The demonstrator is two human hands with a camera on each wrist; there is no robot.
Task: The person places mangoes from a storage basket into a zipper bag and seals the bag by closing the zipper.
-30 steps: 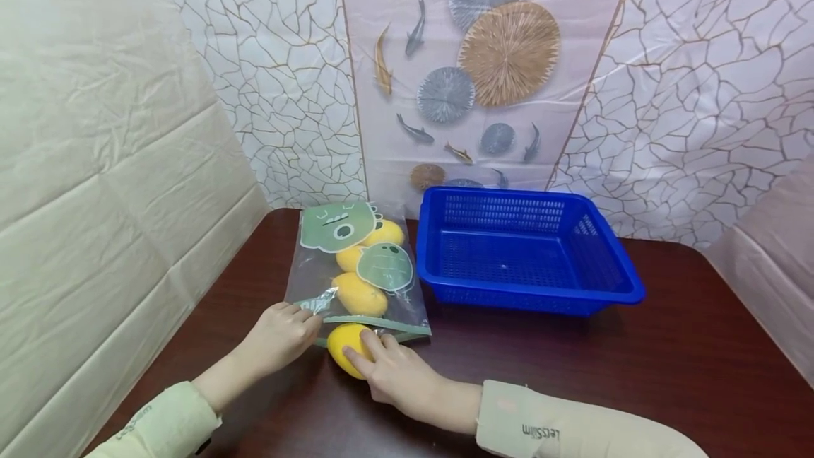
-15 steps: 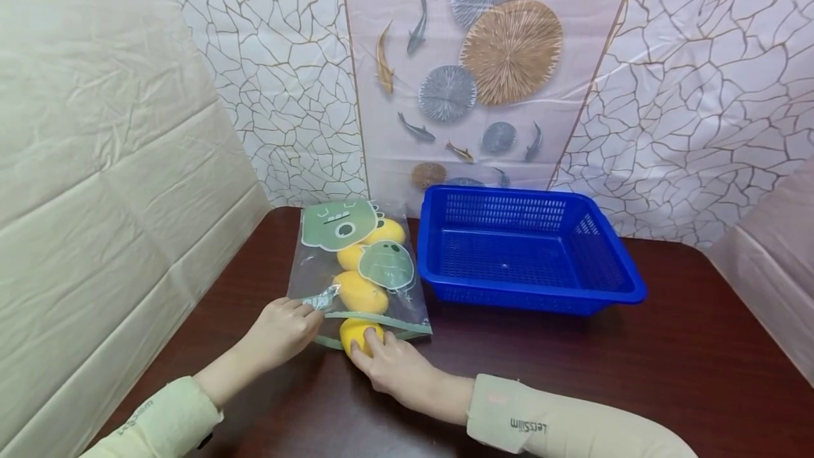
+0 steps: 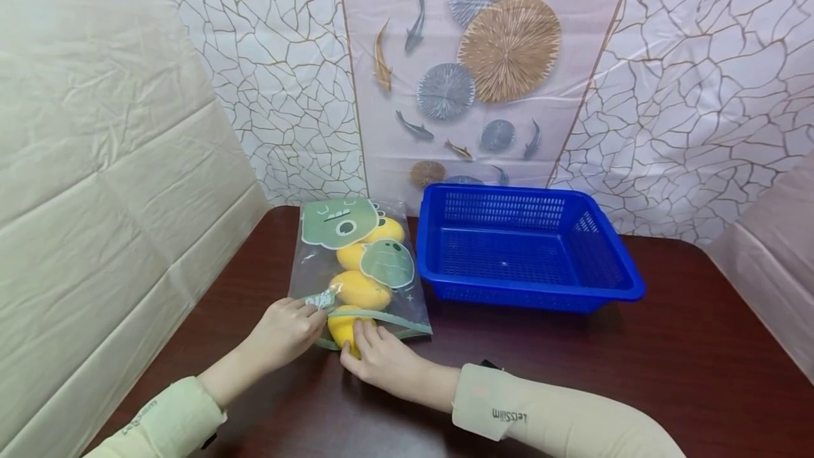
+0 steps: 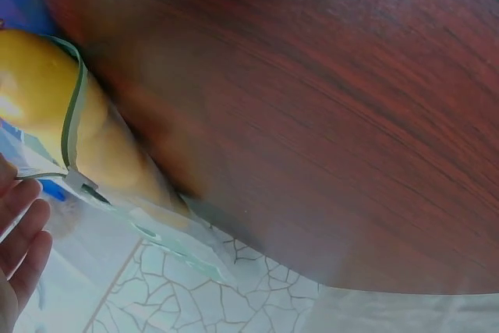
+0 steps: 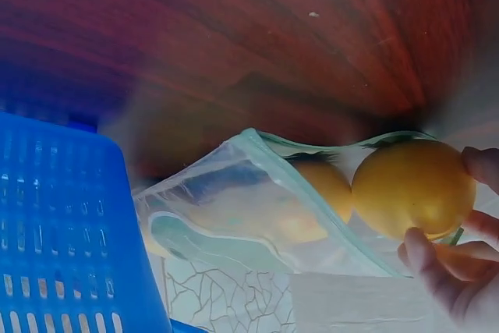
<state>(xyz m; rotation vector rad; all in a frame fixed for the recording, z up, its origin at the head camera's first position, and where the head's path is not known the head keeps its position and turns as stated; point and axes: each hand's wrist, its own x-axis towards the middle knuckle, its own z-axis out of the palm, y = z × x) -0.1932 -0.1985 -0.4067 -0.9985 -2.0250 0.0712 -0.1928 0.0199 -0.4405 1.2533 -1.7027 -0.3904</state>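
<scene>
A clear zip bag point(image 3: 311, 267) with green cartoon prints lies flat on the table, several lemons point(image 3: 360, 290) lined up inside. Its green-edged mouth faces me. My left hand point(image 3: 289, 331) pinches the left side of that mouth, near the slider point(image 4: 81, 180) seen in the left wrist view. Another lemon point(image 3: 343, 329) sits in the opening, partly under the upper edge. My right hand point(image 3: 388, 362) holds this lemon, thumb and fingers on its near side. In the right wrist view the held lemon point(image 5: 413, 189) touches one deeper in the bag.
Right of the bag stands a blue plastic basket point(image 3: 528, 288) with perforated walls, no fruit visible in it. Dark wooden table point(image 3: 687, 345) extends to the right and front. Patterned cloth point(image 3: 299, 90) hangs behind, and pale cloth point(image 3: 114, 161) on the left.
My right hand has pushed the lemon from in front of the bag into its mouth, away from me. The left hand keeps its pinch on the bag's edge, barely moving.
</scene>
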